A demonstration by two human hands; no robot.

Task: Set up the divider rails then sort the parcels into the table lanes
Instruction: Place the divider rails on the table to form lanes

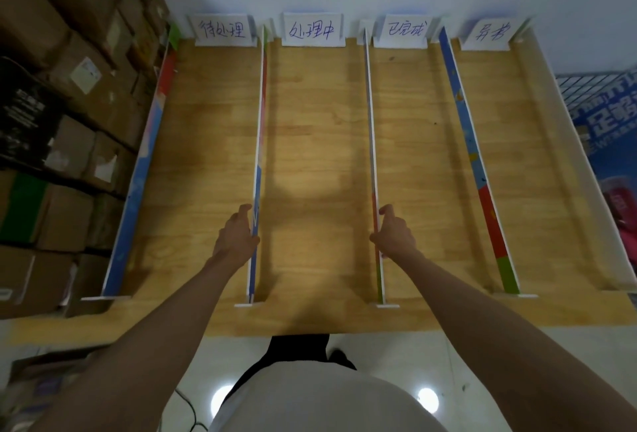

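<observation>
A wooden table [317, 142] carries several upright divider rails that run front to back and form lanes. My left hand [236, 237] grips the second rail from the left [260, 128] near its front end, thumb on the right side. My right hand [393, 233] holds the middle rail [370, 114] the same way, fingers to its right. A colourful rail [472, 155] stands further right, and outer rails [144, 162] line both table sides. White handwritten lane signs [222, 31] stand along the back edge. No parcels are in view.
Stacked cardboard boxes [69, 104] fill shelves to the left of the table. A wire basket and blue printed packaging [599, 114] sit to the right. A white wall rises behind the signs. The floor below is glossy white tile.
</observation>
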